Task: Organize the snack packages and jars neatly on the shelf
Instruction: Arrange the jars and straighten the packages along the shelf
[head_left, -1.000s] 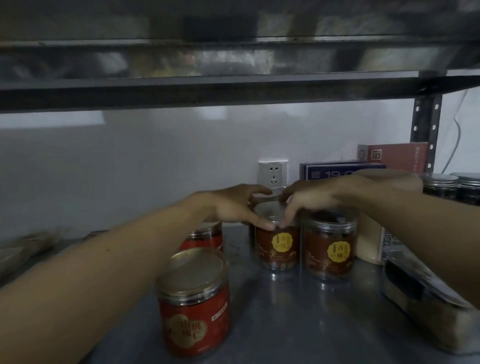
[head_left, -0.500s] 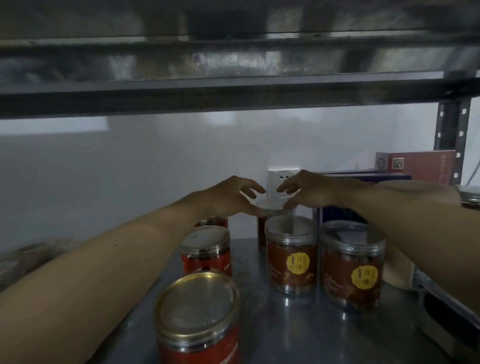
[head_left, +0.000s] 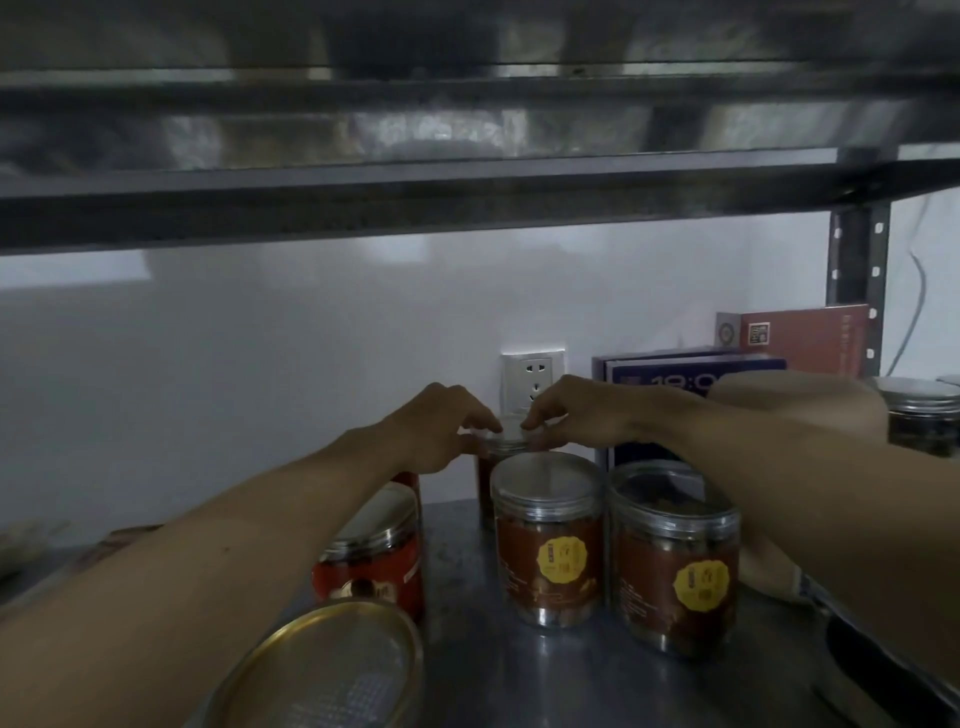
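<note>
Back jar (head_left: 503, 451) stood on the metal shelf (head_left: 467, 660) directly below the wall socket (head_left: 533, 382), close to the wall, with only its clear lid and a strip of brown side visible. Left hand (head_left: 441, 431) came at it from the left of the socket and right hand (head_left: 576, 415) from the right, the two meeting over the lid. Left fingers (head_left: 483, 418) were curled, tips down on the lid's left rim; right fingers (head_left: 540, 415) were curled likewise on its right rim, so the lid sat clamped between the two sets of fingertips. Thumbs were mostly hidden, and contact underneath could not be made out. Below the socket and nearer the camera, two brown jars with yellow labels stood side by side, one (head_left: 548, 540) straight below it and the other (head_left: 675, 566) below and to the right, touching or nearly so. Down-left of the socket stood a red jar (head_left: 374, 566), partly behind the left forearm, and lower still a gold-rimmed lid (head_left: 322, 670). Right of the socket, a blue box (head_left: 691, 366) and a red box (head_left: 800, 338) stood against the wall.
</note>
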